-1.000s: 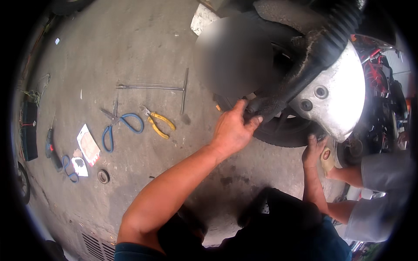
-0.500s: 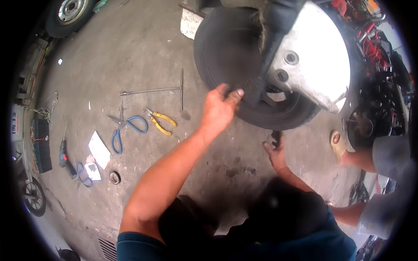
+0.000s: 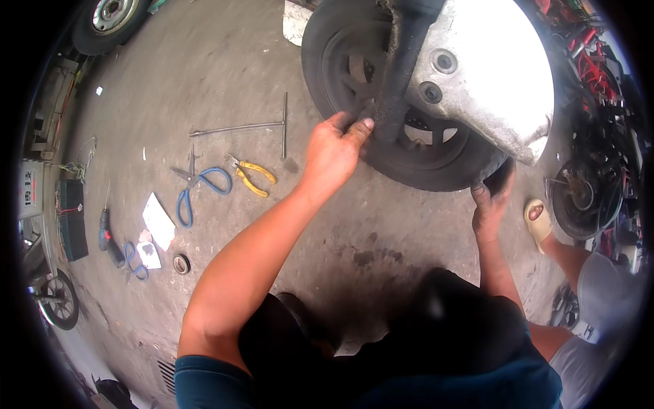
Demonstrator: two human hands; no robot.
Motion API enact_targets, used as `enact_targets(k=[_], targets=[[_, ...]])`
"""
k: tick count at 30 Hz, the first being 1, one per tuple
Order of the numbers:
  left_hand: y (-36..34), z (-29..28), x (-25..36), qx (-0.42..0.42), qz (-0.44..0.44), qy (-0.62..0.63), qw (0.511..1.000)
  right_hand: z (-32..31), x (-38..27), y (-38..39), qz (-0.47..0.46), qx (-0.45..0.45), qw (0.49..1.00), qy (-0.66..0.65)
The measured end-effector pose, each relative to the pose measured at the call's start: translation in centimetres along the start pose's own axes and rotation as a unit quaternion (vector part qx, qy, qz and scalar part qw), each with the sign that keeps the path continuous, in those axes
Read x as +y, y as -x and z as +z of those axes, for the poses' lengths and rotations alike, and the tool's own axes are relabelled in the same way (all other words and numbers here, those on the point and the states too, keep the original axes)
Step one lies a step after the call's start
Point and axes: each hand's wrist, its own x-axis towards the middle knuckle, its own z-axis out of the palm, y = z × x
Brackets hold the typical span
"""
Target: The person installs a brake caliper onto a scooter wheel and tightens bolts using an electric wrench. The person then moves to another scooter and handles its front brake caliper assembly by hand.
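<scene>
A motorcycle wheel [image 3: 436, 178] with a black tyre stands in front of me, partly behind a dark strut [image 3: 394, 92] and a big silver metal cover [image 3: 477, 82] with two round bolts. My left hand [image 3: 332, 151] is closed, thumb pressed toward the fingers, at the strut's lower end; what lies between them is hidden. Lower right on the tyre is my right hand [image 3: 492, 204], its thumb in front and its fingers curled round the tread.
On the floor at left lie a T-handle wrench [image 3: 284, 126], blue-handled scissors [image 3: 194, 178], yellow pliers [image 3: 253, 178], a screwdriver-like power tool [image 3: 107, 235], smaller scissors [image 3: 136, 262] and a ring-shaped part [image 3: 181, 264]. Another person's sandalled foot [image 3: 538, 221] is close on the right.
My right hand has moved up and right from below the wheel onto the tyre. My left hand stays by the strut. The wheel and cover appear slightly higher in view.
</scene>
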Motion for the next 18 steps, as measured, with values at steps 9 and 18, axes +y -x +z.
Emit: enact_targets(k=[9, 18], targets=[[0.7, -0.3, -0.2, 0.013, 0.035, -0.095, 0.995, 0.7, 2.7, 1.9, 0.111, -0.055, 0.992, -0.021], [-0.3, -1.0, -0.5, 0.008, 0.007, -0.012, 1.0, 1.6, 4.5, 3.4, 0.124, -0.041, 0.991, -0.033]])
